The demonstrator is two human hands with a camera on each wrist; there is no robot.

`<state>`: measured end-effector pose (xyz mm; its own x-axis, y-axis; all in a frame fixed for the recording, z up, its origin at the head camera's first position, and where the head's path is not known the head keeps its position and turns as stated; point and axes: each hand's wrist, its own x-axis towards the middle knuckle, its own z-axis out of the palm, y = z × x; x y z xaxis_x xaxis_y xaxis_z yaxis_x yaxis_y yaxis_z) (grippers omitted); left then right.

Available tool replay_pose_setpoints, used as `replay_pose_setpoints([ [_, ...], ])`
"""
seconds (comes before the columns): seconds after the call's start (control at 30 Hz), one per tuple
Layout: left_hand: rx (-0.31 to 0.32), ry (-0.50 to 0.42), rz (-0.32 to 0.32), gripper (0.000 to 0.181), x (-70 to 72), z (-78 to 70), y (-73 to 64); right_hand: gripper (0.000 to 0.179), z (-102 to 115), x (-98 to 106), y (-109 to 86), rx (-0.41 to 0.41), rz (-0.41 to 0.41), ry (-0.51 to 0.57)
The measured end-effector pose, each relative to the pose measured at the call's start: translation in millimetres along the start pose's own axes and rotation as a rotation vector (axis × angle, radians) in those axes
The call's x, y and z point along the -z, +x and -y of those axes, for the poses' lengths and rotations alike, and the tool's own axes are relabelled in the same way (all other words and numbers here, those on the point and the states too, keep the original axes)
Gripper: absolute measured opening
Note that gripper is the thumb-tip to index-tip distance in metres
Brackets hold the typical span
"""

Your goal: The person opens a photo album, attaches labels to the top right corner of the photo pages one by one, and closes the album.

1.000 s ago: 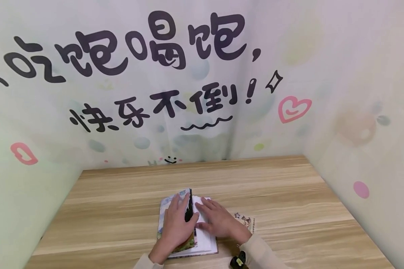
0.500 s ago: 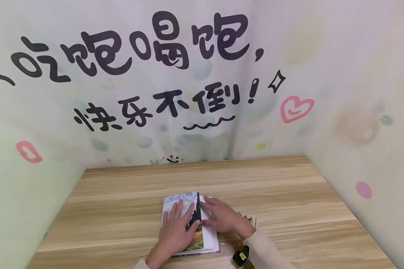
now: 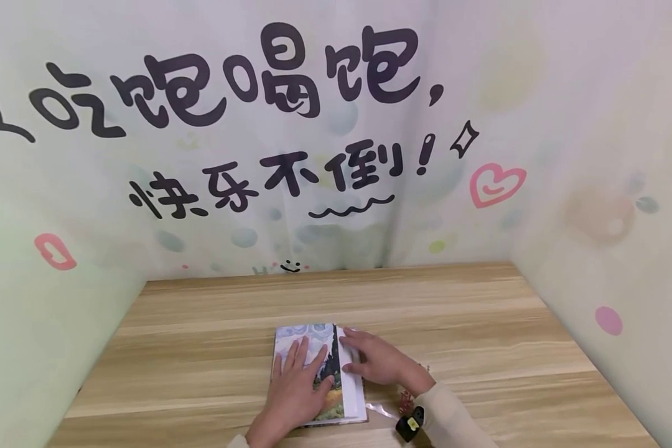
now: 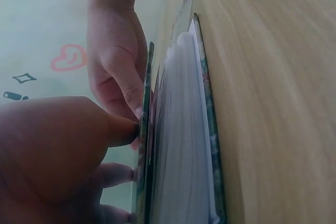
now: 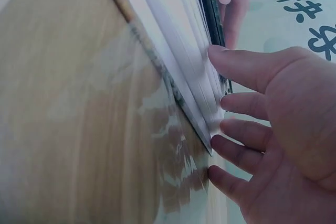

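A hardcover notebook (image 3: 336, 407) with a painted landscape of swirling sky and dark tree lies on the table. My left hand (image 3: 297, 392) rests on its front cover, fingers spread. At the notebook's right side, my right hand (image 3: 378, 359) has its fingertips against the white page edges (image 5: 184, 30). Its fingers are extended and curl around nothing. In the left wrist view the thick page block (image 4: 181, 145) shows between the two covers, the front cover lying close over it. The left fingertips press on that cover from outside.
A clear film sheet (image 5: 176, 182) with printed designs lies on the wood-grain table (image 3: 201, 348), partly under my right forearm. A small black device (image 3: 409, 425) sits at my right wrist. Lettered curtain walls (image 3: 291, 236) stand at the back and sides.
The front cover, tilted up a second ago, has come down nearly flat under my left hand. My right hand has stayed by the page edges. The head view has shifted slightly.
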<state>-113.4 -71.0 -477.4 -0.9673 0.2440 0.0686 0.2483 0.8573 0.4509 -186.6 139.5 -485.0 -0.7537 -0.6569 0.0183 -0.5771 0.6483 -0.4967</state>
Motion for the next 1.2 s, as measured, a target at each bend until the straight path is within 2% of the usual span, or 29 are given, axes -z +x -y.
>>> replay_pose_setpoints([
  [0.27, 0.023, 0.067, 0.077, 0.055, 0.8, -7.3, 1.4, 0.050, -3, 1, -1.7, -0.016, -0.003, 0.020],
  [0.37, 0.022, 0.089, 0.088, 0.055, 1.7, -9.0, 1.8, 0.049, -3, 2, -2.0, -0.015, -0.005, 0.023],
  [0.57, 0.002, 0.134, 0.072, 0.056, 1.6, -9.9, 2.2, 0.047, -4, 3, -2.3, -0.017, -0.012, 0.027],
  [0.73, 0.010, 0.155, 0.072, 0.056, 2.9, -12.2, 3.3, 0.048, -4, 4, -2.6, -0.016, -0.014, 0.022],
  [0.97, 0.019, 0.131, 0.051, 0.055, 7.9, -12.0, 5.8, 0.049, -5, 10, -8.2, -0.001, -0.043, 0.010],
  [1.2, -0.058, 0.083, -0.034, 0.049, 21.8, 1.4, 6.4, 0.050, -13, 20, -19.7, 0.013, -0.091, 0.003],
])
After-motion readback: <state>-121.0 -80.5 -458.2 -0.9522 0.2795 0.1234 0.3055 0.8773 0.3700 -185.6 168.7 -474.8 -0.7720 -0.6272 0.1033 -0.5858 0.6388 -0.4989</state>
